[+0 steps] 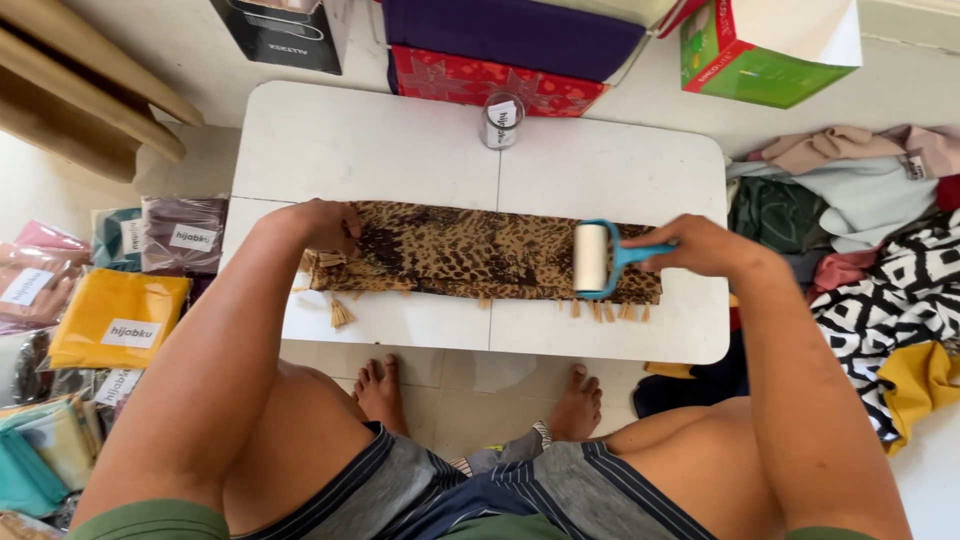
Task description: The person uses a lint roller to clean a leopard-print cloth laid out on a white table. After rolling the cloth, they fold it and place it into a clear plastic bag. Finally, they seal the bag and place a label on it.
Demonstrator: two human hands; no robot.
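Brown and black leopard-print cloth, a folded scarf (470, 255) with short tan tassels along its near edge and at its ends, lies stretched crosswise over the middle of a white folding worktop (400, 140). The left hand (322, 226) presses down on the scarf's 9 o'clock end, fingers curled onto the cloth; its grip is partly closed and pins the fabric flat against the worktop rather than lifting it. The right hand (700, 245) is at the scarf's 3 o'clock end, its grip closed around the blue handle of a lint roller (592, 258). The roller's white drum stands across the scarf and rests on the cloth, just to the 9 o'clock side of the right hand.

At 12 o'clock on the worktop, well apart from the scarf, stands a small roll (501, 120) with a white label, upright near the far edge. Beyond the worktop at 12 o'clock sit a red patterned box (480, 80), a dark purple box (510, 35) on top of it, and a green and red carton (765, 50) toward 1 o'clock. On the floor at 9 o'clock lie packets of folded cloth in clear bags, one of them mustard yellow (115, 318). At 3 o'clock a heap of loose clothes (860, 230) lies beside the worktop, among them a black and white patterned piece. The person's bare feet (380, 390) rest on the floor under the near edge.
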